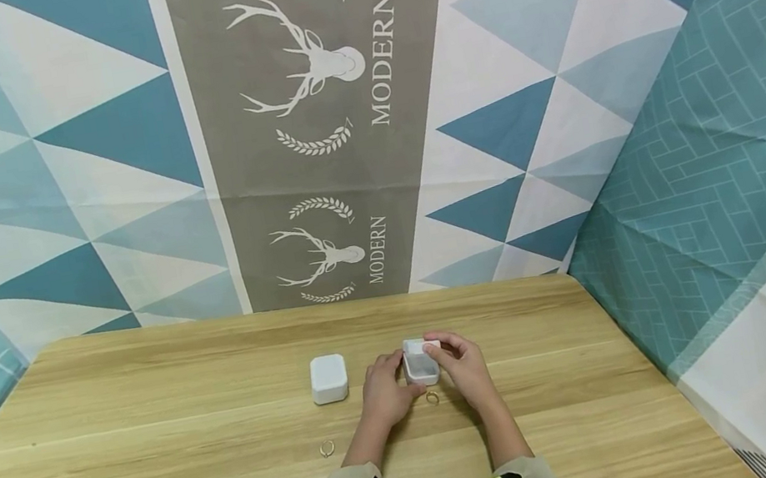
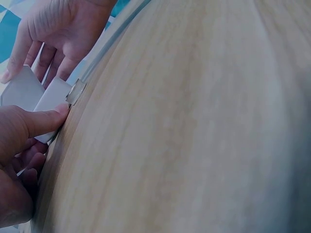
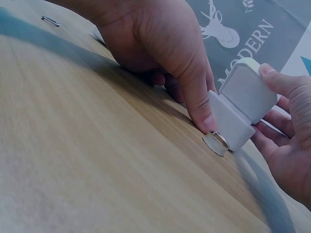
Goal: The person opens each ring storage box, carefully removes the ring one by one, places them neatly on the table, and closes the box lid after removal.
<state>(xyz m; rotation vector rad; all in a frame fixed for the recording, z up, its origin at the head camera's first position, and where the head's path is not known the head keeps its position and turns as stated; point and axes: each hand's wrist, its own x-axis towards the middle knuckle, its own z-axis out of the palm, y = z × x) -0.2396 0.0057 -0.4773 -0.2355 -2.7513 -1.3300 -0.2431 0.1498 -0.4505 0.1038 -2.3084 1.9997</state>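
Note:
A small white ring box (image 1: 422, 371) stands on the table with its lid raised. My left hand (image 1: 385, 396) grips the lower part, thumb along the front and fingers at the left side. With thumb and fingers, my right hand (image 1: 464, 367) pinches the upright lid (image 3: 249, 90); its other fingers lie behind the box. A wide gold-edged ring (image 3: 216, 142) is on the wood just in front of the box, close to the left thumb (image 2: 62, 108). The box's inside is partly visible from above.
Left of the hands stands a second white ring box (image 1: 329, 379), its lid down. A thin ring (image 1: 327, 449) lies nearer the front, left of the left forearm. The wooden table (image 1: 156, 429) ends at a patterned cloth (image 1: 309, 158) behind.

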